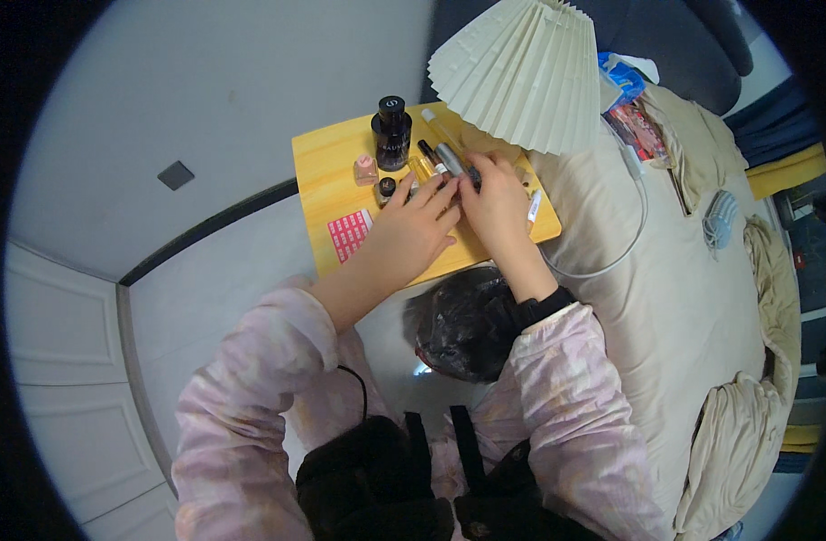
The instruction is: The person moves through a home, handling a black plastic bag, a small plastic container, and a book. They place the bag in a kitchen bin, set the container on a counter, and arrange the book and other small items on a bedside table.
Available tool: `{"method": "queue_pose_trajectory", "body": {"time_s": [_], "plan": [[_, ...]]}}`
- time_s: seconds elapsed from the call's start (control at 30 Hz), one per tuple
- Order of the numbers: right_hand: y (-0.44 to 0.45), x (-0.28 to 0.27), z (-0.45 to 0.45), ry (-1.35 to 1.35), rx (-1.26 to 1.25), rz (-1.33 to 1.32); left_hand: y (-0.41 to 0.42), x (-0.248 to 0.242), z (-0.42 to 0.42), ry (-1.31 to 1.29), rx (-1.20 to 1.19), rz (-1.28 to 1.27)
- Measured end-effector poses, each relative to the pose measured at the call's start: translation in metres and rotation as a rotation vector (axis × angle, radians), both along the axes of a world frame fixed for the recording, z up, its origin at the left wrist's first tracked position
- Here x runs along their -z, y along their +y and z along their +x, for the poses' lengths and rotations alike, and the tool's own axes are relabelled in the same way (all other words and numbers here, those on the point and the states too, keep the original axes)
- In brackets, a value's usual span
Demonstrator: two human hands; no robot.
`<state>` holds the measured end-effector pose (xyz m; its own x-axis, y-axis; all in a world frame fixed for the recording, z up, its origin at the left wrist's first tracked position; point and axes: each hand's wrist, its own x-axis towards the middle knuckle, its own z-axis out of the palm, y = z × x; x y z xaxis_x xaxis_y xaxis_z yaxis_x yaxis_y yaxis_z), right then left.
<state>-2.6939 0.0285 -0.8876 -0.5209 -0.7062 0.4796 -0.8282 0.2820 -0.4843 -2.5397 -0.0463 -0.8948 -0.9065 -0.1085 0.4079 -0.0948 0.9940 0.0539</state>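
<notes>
My left hand (pixel 413 226) reaches over the small wooden table (pixel 311 166), fingers spread across several small cosmetic tubes. Beside its fingertips stands a small bottle with a black cap (pixel 386 187). My right hand (pixel 495 196) is curled at the end of a silver tube (pixel 448 157); its fingers hide whether it grips anything. A slim black-capped tube (pixel 429 151) lies alongside the silver one. Behind my left hand are a black perfume bottle (pixel 392 138) and a pink nail polish bottle (pixel 365 169). My left forearm partly covers a pink printed sheet (pixel 349 234).
A pleated lampshade (pixel 521 74) overhangs the table's far right corner. To the right is a bed (pixel 629 297) with a white cable (pixel 639 209) across its edge. Below the table sits a bin lined with a black plastic bag (pixel 464 324). A wall (pixel 251 81) rises on the left.
</notes>
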Motion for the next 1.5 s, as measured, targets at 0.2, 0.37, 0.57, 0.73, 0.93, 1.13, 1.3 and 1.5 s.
{"method": "queue_pose_trajectory", "body": {"time_s": [0.2,0.37,0.57,0.73,0.93,1.13,1.3,1.5], "plan": [[-0.003,-0.004,0.005,0.014,-0.022,0.101,-0.005,0.000,0.000,-0.068,-0.037,-0.045],[-0.022,-0.006,-0.008,0.113,-0.094,0.087,0.001,0.002,0.001,-0.059,0.003,-0.017],[-0.016,-0.006,-0.016,0.029,-0.105,0.225,0.010,0.001,-0.002,-0.079,0.036,-0.013],[0.003,-0.011,-0.011,-0.015,-0.133,0.189,0.014,0.000,-0.005,-0.041,0.026,-0.023],[-0.006,-0.017,-0.018,0.012,-0.191,0.187,0.016,-0.003,-0.014,-0.052,-0.105,-0.095],[-0.002,-0.007,-0.017,0.048,-0.197,0.151,0.011,0.001,-0.017,-0.076,-0.207,-0.111],[0.001,-0.006,-0.018,0.100,-0.123,0.193,0.011,0.007,-0.019,-0.089,-0.242,-0.102],[-0.026,-0.002,-0.023,0.204,0.026,0.315,0.013,0.008,-0.015,-0.123,-0.155,-0.097]]}}
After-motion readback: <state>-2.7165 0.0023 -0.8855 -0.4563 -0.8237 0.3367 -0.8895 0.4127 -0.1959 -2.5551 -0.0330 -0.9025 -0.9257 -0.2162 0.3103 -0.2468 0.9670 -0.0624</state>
